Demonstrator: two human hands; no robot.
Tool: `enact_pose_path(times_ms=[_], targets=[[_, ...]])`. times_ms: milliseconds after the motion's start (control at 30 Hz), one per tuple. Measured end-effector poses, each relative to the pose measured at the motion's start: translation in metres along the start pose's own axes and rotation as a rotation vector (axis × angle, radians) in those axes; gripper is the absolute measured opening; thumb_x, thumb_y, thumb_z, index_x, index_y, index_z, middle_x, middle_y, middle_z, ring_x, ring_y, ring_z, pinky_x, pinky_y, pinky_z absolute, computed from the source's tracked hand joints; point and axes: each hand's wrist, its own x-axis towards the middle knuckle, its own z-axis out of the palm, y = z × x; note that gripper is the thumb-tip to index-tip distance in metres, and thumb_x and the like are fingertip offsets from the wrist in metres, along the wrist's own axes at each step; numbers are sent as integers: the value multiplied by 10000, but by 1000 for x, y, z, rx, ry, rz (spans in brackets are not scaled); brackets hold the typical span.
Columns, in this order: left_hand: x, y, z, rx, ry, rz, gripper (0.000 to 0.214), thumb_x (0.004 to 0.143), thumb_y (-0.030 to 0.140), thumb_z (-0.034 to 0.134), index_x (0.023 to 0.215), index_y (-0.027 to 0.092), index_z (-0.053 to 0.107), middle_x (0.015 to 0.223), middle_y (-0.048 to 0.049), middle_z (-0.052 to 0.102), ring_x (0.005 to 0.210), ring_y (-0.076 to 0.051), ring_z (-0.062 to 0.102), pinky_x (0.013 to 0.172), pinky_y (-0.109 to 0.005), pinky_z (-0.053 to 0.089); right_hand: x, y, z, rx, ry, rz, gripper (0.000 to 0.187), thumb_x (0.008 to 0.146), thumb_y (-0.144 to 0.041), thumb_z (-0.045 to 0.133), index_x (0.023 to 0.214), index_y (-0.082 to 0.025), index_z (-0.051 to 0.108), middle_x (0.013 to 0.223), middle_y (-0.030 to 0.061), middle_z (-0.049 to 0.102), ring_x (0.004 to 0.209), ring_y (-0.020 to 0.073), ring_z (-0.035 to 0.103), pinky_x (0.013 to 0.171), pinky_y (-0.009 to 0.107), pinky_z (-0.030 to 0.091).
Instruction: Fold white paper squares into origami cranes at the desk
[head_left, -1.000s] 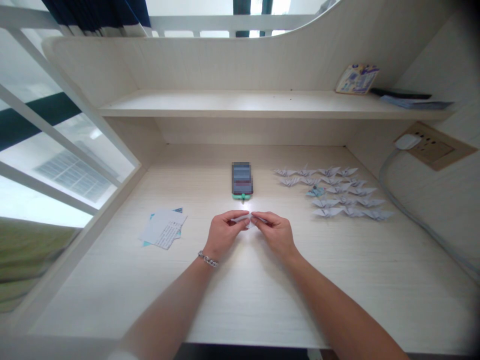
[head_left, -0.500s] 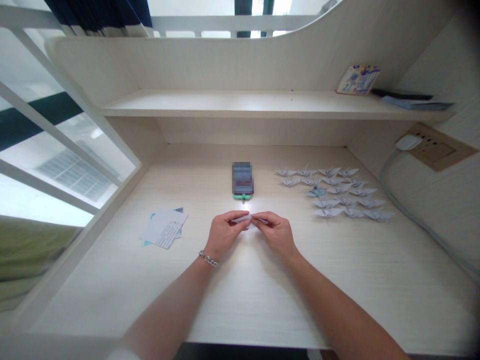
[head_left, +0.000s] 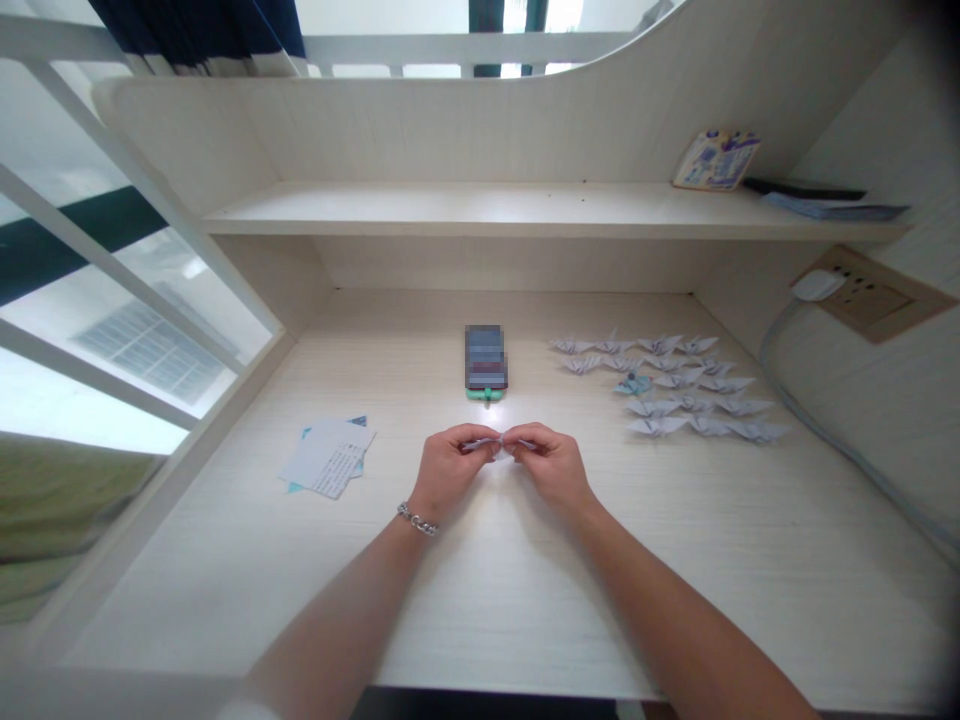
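Both of my hands meet over the middle of the pale wooden desk (head_left: pixel 480 600). My left hand (head_left: pixel 446 468), with a metal bracelet at the wrist, pinches the left end of a small folded white paper piece (head_left: pixel 495 443). My right hand (head_left: pixel 546 462) pinches its right end. The fingertips of the two hands almost touch and hide most of the paper. A phone (head_left: pixel 485 361) lies flat just beyond my hands.
Several folded paper cranes (head_left: pixel 675 390) lie in rows on the right of the desk. A few paper sheets (head_left: pixel 328 456) lie at the left. A shelf (head_left: pixel 480 208) above carries a printed card (head_left: pixel 716 158). A wall socket (head_left: pixel 862 292) with a cable is at the right.
My fingertips have closed in toward each other and the paper between them looks narrower. The arms have barely moved.
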Motion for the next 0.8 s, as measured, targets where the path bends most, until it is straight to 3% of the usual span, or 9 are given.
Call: enact_pose_path(times_ms=[400,600,800], targets=[[1,0,-4,134,-48,-9,192,686,308,634,787,149,668,778,-63,679,714,-171,633,655,-269,521,2,5,0,95,-78,135,234,633,-319,691,813,-170,673,797,59,685,755,195,626,716,325,492],[1,-2,-3,109,-54,-16,203,691,327,626,780,148,661,780,-58,673,694,-161,627,638,-263,521,2,1,-1,53,-83,101,168,657,-315,670,763,-186,689,765,47,687,729,189,628,701,313,491],[1,-1,-5,159,-70,6,193,688,320,632,775,150,662,801,-63,676,718,-164,625,647,-257,512,2,4,-3,-13,-167,118,201,704,-301,614,849,-184,691,808,50,688,751,192,625,684,313,493]])
